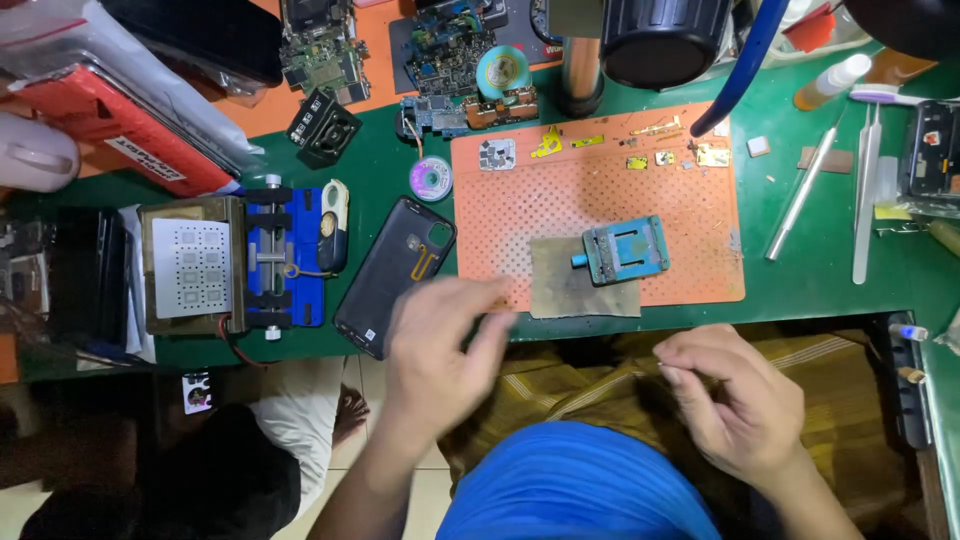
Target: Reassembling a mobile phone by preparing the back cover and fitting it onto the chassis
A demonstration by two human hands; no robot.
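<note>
My left hand [440,345] hovers blurred over the front edge of the green bench, fingers loosely curled, right of a dark phone back cover [393,275]. Whether it pinches something small I cannot tell. My right hand [735,395] sits lower over my lap, fingers curled together; a thin item may be between its fingertips, but it is too small to make out. Beyond both hands lies an orange perforated mat [600,215] with a small blue clamp holder [625,250] on a grey cloth [570,290].
A blue fixture with a metal stencil plate [235,265] lies left. Circuit boards [450,60], a solder wire spool [431,178] and a microscope base [660,40] stand at the back. Tweezers and a metal tool [865,190] lie right. Small gold parts [660,150] dot the mat's far edge.
</note>
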